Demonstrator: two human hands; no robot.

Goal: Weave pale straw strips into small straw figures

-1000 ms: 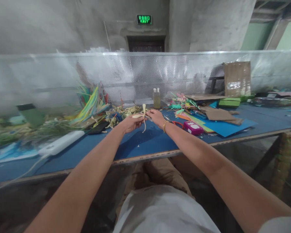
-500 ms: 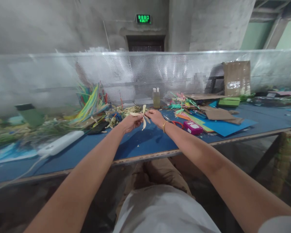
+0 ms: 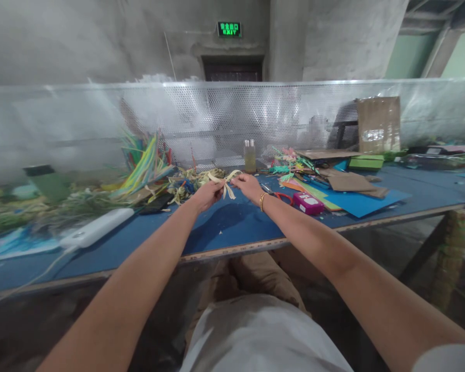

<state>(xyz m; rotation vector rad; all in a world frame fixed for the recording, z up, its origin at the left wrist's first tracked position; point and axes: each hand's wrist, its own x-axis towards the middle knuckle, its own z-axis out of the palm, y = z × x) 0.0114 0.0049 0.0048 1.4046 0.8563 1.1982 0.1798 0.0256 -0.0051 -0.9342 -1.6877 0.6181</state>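
Note:
Both my arms reach out over a blue table (image 3: 232,227). My left hand (image 3: 207,195) and my right hand (image 3: 248,186) meet above its far middle, each with fingers pinched on a pale yellow strip piece (image 3: 228,185) held between them. Short ends of the strip hang down under my fingers and a loop curves up between the hands. A gold bracelet (image 3: 262,201) sits on my right wrist.
Left of my hands lies a heap of coloured strips (image 3: 147,165), a dark phone (image 3: 157,203) and a white power strip (image 3: 96,228). A small glass bottle (image 3: 250,156) stands behind. Red-handled scissors (image 3: 281,197), a pink box (image 3: 308,203), coloured paper and cardboard lie right. A perforated metal screen (image 3: 217,119) backs the table.
The strip's long hanging tail has been drawn up; it now forms a shorter loop between my fingers. My hands stay almost where they were.

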